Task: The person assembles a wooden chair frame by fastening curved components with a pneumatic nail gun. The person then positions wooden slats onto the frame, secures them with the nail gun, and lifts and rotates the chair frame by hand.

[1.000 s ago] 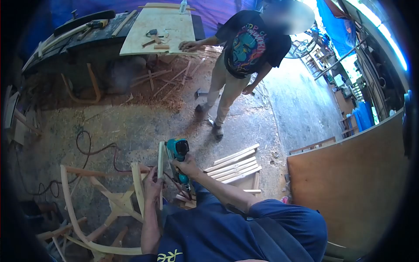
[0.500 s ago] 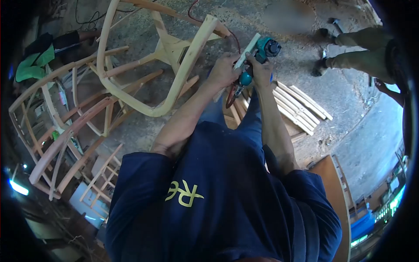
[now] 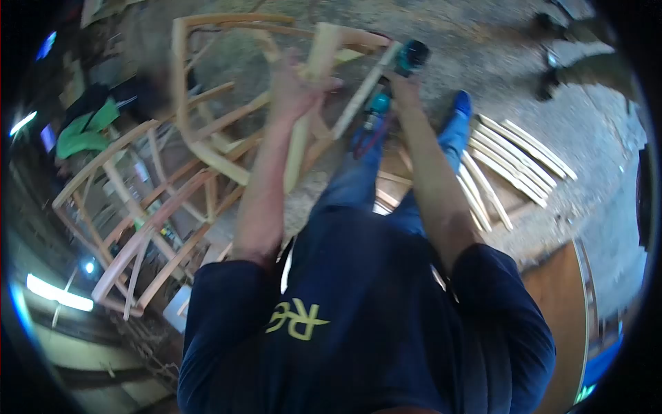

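My right hand (image 3: 403, 84) is closed around a teal-and-black air tool (image 3: 378, 102) with a red hose (image 3: 365, 141). A pale wooden strip (image 3: 362, 93) lies along the tool, at the fingers of that hand; its exact hold is hidden. My left hand (image 3: 296, 90) is smeared by motion, its thumb stretched out to the right and apart from the fingers. It is over a pale wooden chair frame (image 3: 296, 155), beside the frame's upright end; I cannot tell whether it touches the wood.
Reddish wooden chair frames (image 3: 155, 214) stand at the left. Several curved slats (image 3: 514, 162) lie on the floor at the right, beyond my blue shoe (image 3: 463, 103). Another person's legs (image 3: 586, 58) are at upper right. A brown board (image 3: 558, 297) is at lower right.
My left hand has come off the wooden strip and moved left to the chair frame. The tool and strip stay with my right hand, and the strip now slants down further left. The view has shifted.
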Available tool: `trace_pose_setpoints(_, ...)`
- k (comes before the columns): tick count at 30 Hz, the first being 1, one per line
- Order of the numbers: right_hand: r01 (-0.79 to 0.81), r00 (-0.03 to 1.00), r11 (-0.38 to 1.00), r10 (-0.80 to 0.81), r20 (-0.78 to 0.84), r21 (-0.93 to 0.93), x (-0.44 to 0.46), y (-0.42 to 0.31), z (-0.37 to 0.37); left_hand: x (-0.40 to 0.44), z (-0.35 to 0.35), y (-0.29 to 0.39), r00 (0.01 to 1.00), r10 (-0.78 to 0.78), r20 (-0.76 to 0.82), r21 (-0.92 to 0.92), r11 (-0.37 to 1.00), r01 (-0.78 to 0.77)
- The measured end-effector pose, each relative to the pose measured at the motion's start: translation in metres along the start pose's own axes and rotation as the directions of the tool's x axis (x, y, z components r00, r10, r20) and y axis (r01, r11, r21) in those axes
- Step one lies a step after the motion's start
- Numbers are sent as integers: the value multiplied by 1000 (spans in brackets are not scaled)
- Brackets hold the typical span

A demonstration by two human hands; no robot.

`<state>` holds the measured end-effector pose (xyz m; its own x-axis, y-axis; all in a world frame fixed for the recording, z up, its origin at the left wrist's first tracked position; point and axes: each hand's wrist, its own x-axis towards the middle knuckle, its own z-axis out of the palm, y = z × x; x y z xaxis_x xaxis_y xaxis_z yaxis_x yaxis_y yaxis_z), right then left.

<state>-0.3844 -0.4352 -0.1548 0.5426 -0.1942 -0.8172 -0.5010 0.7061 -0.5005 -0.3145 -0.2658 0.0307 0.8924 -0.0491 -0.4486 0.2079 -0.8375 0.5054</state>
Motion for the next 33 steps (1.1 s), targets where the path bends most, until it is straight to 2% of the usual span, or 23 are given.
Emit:
trace_pose_setpoints(2, -117, 992, 986, 122, 40, -120, 27, 29, -4, 10, 0, -23, 1000, -7, 27, -9, 1000, 8)
trace_pose_setpoints(3, -138, 988, 988, 131, 86, 73, 10, 18, 10, 13, 7, -27, 999, 27, -19, 44, 999, -26)
trace_pose_setpoints(5, -42, 988, 982, 14, 152, 184, 7, 21, 16, 9, -4, 10, 997, -36, 72, 302, 953, 13)
trace_pose_setpoints(6, -83, 992, 985, 68, 106, 152, 6, 22, 18, 10, -3, 5, 998, 40, 52, 307, 950, -54)
trace_pose_setpoints(8, -158, 986, 983, 163, -45, 88, 4, 18, 20, 11, 10, -4, 978, 201, 49, 279, 938, -207)
trace_pose_setpoints(10, 15, 985, 993, 5, -172, 117, 32, 56, 16, 16, 14, -14, 985, 144, 96, 92, 984, -153)
trace_pose_setpoints(13, 27, 1000, 972, -25, -10, 231, -3, 23, 27, 27, 10, -24, 990, 43, 136, -86, 996, -31)
trace_pose_setpoints(17, 57, 998, 976, -61, 12, 210, 1, 18, 22, 37, -3, -20, 948, -111, 299, -207, 962, 178)
trace_pose_setpoints(19, 127, 992, 971, -128, -8, 204, 3, 12, 35, 41, -11, -15, 945, -86, 316, -124, 984, 130)
trace_pose_setpoints(20, 48, 999, 983, -48, -3, 177, -4, -1, 37, 44, -19, -3, 935, -94, 341, -68, 990, 124)
trace_pose_setpoints(21, 50, 999, 992, -48, -24, 114, -5, -11, 43, 45, -22, 4, 923, -107, 371, -10, 993, 119)
trace_pose_setpoints(23, 44, 996, 999, -45, -75, -13, -5, -16, 45, 51, -11, -9, 954, -51, 295, -83, 993, 79)
trace_pose_setpoints(24, 77, 994, 997, -78, -74, -11, -5, -14, 45, 53, -6, -10, 967, -26, 255, -120, 991, 58)
trace_pose_setpoints(26, 146, 987, 989, -146, -64, -4, -5, -11, 49, 60, -1, -13, 961, -34, 273, -91, 994, 61)
trace_pose_setpoints(29, 141, 990, 966, -137, -36, 216, 0, 6, 56, 63, 0, -17, 955, -62, 291, 41, 998, 53)
trace_pose_setpoints(30, 70, 995, 995, -65, -69, 69, -8, -4, 55, 68, 3, -16, 954, -58, 294, 88, 996, 33)
trace_pose_setpoints(33, 151, 988, 958, -143, -52, 246, 4, 9, 59, 61, 13, -15, 978, 173, 119, 77, 980, -183)
